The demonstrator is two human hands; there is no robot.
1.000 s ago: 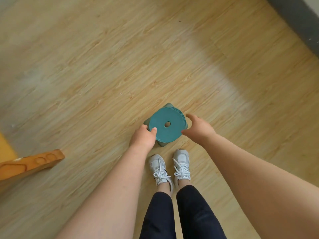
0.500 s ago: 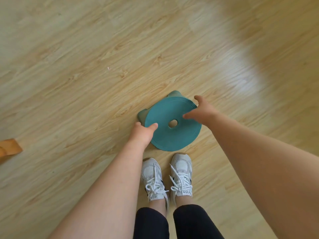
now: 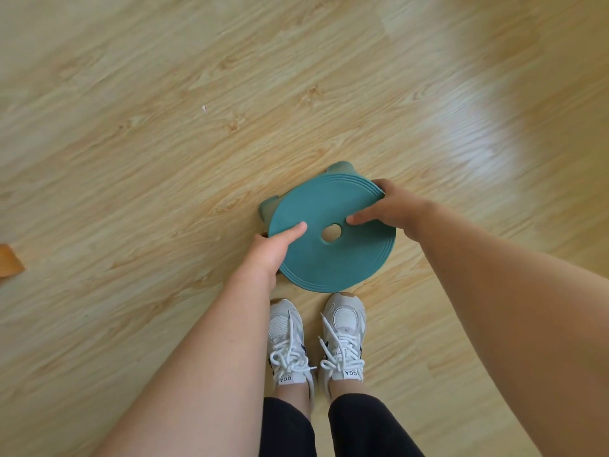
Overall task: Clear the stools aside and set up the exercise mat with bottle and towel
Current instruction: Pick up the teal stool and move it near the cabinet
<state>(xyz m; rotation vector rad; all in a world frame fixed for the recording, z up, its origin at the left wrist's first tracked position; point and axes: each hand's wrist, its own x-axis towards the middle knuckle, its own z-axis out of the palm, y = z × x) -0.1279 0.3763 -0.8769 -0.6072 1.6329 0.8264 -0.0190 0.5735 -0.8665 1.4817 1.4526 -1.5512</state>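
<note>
Teal stool (image 3: 333, 258), rim in the grip of left hand (image 3: 268, 250) and right hand (image 3: 392, 209); white sneakers (image 3: 285, 331) just beside

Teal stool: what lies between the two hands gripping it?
Head view: only the stool seat and its centre hole, between left hand and right hand.

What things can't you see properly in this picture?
- Head view: legs of the teal stool, mostly covered by its round seat; two tops peek out.
- Head view: most fingers of the left hand and right hand, tucked under the seat's rim.
- Head view: an orange thing, cut off by the left edge.
- Head view: a white speck, too small to name.
</note>
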